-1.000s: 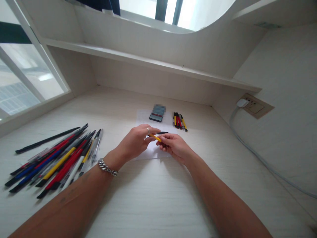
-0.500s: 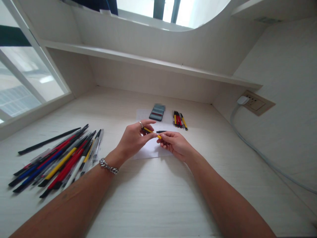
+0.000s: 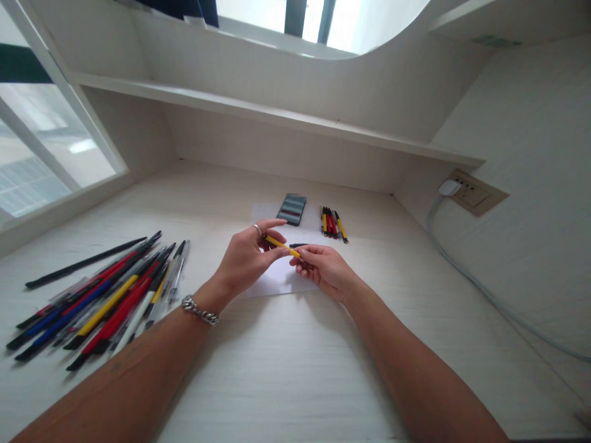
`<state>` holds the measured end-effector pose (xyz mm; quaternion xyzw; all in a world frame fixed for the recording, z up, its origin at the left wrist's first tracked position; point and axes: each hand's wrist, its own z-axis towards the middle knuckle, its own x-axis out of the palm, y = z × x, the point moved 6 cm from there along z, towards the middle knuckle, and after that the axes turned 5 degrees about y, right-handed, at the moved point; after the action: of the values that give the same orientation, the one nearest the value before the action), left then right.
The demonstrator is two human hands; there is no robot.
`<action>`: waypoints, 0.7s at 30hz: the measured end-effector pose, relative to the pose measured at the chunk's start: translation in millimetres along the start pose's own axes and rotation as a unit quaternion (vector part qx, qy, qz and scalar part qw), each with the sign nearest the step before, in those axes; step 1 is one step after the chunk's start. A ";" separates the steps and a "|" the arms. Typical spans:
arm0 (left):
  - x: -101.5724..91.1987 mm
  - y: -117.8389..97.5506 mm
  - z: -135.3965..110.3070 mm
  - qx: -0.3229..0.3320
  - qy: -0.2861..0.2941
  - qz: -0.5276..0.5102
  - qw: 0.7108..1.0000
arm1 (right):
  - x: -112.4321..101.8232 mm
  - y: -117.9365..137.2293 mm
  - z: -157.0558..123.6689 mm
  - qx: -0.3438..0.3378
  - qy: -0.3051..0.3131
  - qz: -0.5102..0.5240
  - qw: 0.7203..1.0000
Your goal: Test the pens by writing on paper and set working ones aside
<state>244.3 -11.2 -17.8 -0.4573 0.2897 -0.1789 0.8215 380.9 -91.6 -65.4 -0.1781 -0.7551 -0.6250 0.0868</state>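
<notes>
Probably early on: left hand (image 3: 242, 255) and right hand (image 3: 329, 267) both pinch the yellow pen (image 3: 281, 245) over the paper (image 3: 277, 281). Small pen row (image 3: 331, 224) by paper's right edge looks done; bigger pen pile (image 3: 108, 303) left of paper looks pending.

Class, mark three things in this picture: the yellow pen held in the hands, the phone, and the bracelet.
Yellow pen (image 3: 279, 244): head view, on its yellow barrel.
Phone (image 3: 292, 208): head view, middle of its screen.
Bracelet (image 3: 200, 311): head view, on its silver links.
</notes>
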 end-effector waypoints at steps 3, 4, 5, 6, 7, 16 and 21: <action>0.0 1.1 0.4 -0.004 -0.005 -0.026 1.000 | 2.6 -0.6 0.0 0.000 0.009 -0.002 1.000; -0.2 1.5 0.7 -0.006 -0.005 -0.028 1.000 | 2.8 -0.8 0.1 0.002 0.009 -0.005 1.000; -0.6 2.1 1.0 -0.009 -0.006 -0.029 1.000 | 2.2 -0.9 0.2 0.004 0.006 -0.008 1.000; -1.1 3.0 1.4 -0.014 -0.007 -0.029 0.999 | 0.7 -0.7 0.6 0.005 0.001 -0.010 1.000; -1.8 4.4 1.8 -0.021 -0.007 -0.029 0.999 | -2.1 -0.3 1.2 0.004 -0.008 -0.012 1.000; -11.7 27.8 5.2 -0.103 -0.017 0.064 0.992 | -42.0 17.4 2.5 -0.126 -0.145 -0.370 0.909; -6.5 34.4 4.6 -0.117 0.020 0.087 0.989 | -24.1 25.6 -6.8 -0.189 -0.125 -0.549 0.804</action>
<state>243.2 13.2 -43.3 -0.5199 0.3635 -0.0803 0.7688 412.2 -98.1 -49.1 0.1770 -0.5976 -0.6713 -0.4011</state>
